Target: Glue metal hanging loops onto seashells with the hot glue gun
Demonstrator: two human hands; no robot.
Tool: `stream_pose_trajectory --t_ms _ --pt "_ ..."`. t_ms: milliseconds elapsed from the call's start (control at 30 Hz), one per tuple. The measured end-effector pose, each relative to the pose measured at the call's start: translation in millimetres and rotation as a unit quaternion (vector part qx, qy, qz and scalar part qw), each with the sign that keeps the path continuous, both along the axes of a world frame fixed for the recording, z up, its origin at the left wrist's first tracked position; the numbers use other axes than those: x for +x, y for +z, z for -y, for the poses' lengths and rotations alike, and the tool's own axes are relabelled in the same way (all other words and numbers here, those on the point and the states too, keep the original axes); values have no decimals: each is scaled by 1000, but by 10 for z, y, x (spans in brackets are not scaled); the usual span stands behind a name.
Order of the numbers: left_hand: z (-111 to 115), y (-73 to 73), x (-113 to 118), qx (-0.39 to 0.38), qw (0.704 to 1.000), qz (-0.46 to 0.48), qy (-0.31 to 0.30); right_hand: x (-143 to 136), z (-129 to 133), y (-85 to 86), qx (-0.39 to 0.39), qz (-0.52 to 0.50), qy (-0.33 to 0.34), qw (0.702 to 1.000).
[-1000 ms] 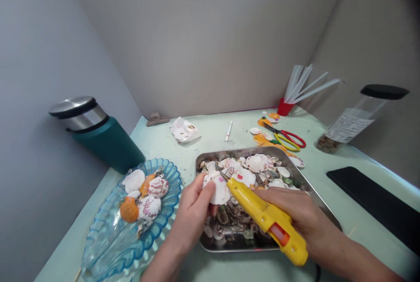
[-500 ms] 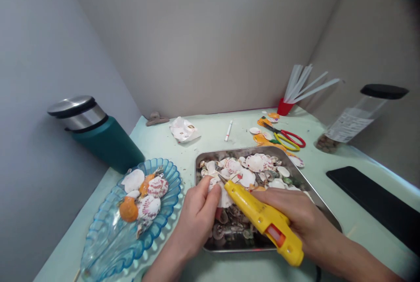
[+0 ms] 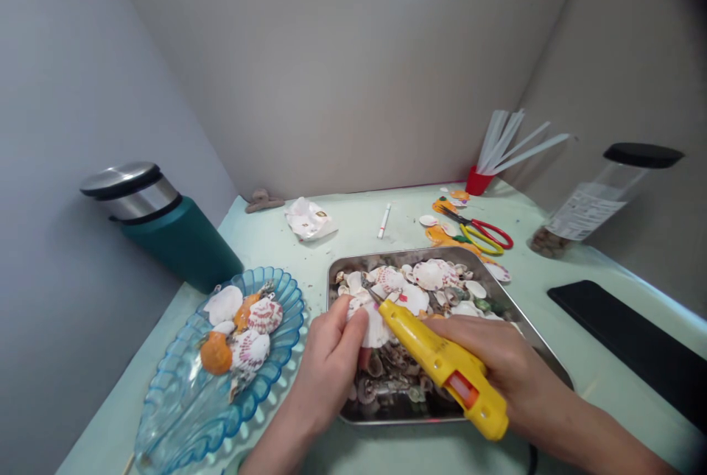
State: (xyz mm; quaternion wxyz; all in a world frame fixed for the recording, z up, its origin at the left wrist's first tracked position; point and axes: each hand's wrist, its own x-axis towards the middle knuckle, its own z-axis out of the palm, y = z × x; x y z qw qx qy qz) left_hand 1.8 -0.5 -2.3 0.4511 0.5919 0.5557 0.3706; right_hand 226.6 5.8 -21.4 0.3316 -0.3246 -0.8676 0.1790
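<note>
Between its thumb and fingers my left hand pinches a white scallop shell over the near left part of the metal tray. My right hand is wrapped round a yellow glue gun, whose metal tip points at the upper part of that shell. Whether the tip touches the shell cannot be made out. Many shells of different sizes fill the tray beneath both hands.
A blue glass dish with shells and a teal bottle stand left. Behind the tray lie a marker and crumpled paper. Rightward are scissors, a red cup, a jar and a black phone-like slab.
The glue gun's tip has shifted slightly up and left. The held shell has turned a little, so more of its ribbed face shows. Both grips stay the same.
</note>
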Motion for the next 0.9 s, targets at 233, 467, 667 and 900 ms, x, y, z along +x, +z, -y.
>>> stream_pose_trajectory --t_ms 233,467,667,900 --pt "12 11 20 1 1000 -4 -1 -12 6 -4 -9 -32 -7 999" --pt "-10 35 12 -13 1000 -2 5 -23 31 31 -35 -23 -15 999" --pt "2 13 30 19 998 -56 -14 -13 58 79 -95 -65 -78 990" --pt "30 56 58 47 977 -192 -76 -55 70 120 -143 -99 -193 966"
